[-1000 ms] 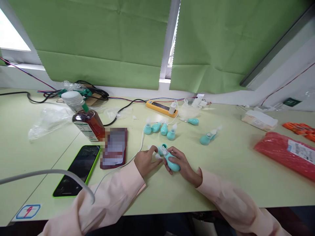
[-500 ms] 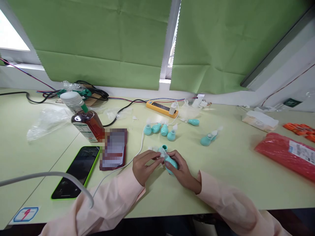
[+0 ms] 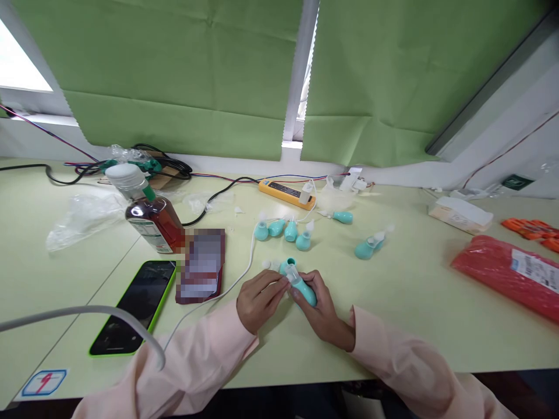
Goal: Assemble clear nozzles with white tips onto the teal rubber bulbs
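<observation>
My right hand (image 3: 321,305) is wrapped round the turquoise bulb of a nasal aspirator (image 3: 304,291), which lies tilted with its clear tip pointing up and left. The fingers of my left hand (image 3: 261,298) are pinched together at the base of that clear tip (image 3: 292,272). Just beyond the fingertips stands a turquoise bulb (image 3: 289,265) with an open mouth. Small whitish clear pieces (image 3: 271,265) lie beside it. Further back, several assembled aspirators (image 3: 290,230) form a row. Another turquoise one (image 3: 343,217) lies on its side, and a close pair (image 3: 365,249) is off to the right.
On the left are a green-cased phone (image 3: 131,308), a dark red phone (image 3: 222,250) and a brown bottle (image 3: 157,224). A white cable (image 3: 251,256) runs to the yellow power strip (image 3: 283,194). A red package (image 3: 502,270) and a white box (image 3: 460,214) are at the right.
The held aspirator has turned slightly in my right hand, and its clear tip is more exposed. My left fingers have shifted a little lower along it, uncovering more of the open-mouthed bulb.
</observation>
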`<action>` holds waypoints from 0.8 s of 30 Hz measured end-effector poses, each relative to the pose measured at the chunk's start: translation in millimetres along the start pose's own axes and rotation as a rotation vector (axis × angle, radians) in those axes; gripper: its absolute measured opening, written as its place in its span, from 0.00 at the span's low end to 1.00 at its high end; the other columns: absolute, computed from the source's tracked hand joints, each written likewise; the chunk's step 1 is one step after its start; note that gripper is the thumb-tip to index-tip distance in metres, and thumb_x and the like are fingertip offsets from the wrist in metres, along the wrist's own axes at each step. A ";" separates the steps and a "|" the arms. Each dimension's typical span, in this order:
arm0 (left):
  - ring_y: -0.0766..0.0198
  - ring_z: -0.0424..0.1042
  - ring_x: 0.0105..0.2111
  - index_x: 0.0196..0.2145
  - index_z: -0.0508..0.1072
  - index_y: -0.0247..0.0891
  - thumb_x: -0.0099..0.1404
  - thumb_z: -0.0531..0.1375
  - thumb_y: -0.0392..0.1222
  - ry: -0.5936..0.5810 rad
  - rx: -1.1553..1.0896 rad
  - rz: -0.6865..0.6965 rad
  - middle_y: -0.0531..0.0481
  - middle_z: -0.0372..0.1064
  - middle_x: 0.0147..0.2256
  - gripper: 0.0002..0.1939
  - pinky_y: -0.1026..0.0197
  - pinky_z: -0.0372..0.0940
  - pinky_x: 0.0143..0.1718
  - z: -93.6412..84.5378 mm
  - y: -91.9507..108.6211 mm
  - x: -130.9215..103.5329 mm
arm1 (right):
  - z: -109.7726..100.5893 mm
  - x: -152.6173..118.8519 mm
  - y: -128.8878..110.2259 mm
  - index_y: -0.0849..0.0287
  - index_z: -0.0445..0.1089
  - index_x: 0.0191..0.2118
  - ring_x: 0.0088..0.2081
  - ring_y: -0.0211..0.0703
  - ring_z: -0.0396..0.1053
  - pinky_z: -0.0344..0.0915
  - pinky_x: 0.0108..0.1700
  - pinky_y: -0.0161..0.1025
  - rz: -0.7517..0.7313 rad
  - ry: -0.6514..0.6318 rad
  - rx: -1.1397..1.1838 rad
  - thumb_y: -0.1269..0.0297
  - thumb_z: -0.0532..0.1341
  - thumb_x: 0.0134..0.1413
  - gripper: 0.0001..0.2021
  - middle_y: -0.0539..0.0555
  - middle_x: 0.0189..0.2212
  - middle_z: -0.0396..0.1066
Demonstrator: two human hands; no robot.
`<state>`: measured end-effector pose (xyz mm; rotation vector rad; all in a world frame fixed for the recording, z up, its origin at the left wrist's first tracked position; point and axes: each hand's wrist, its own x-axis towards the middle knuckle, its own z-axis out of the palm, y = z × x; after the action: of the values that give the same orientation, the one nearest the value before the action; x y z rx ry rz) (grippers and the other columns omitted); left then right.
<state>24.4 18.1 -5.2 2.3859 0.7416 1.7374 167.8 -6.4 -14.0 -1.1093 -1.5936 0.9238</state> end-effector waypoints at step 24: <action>0.71 0.60 0.17 0.20 0.67 0.34 0.50 0.56 0.30 -0.011 -0.035 -0.372 0.54 0.62 0.15 0.04 0.67 0.58 0.19 -2.7 9.9 5.3 | -0.1 -1.9 6.7 0.58 0.51 0.35 0.35 0.45 0.65 0.63 0.34 0.41 -0.195 0.026 -0.462 0.66 0.53 0.48 0.09 0.57 0.32 0.65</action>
<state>26.4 11.2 3.8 2.0661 1.0633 1.5664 169.8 -6.1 -20.6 -1.2395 -1.9097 0.4173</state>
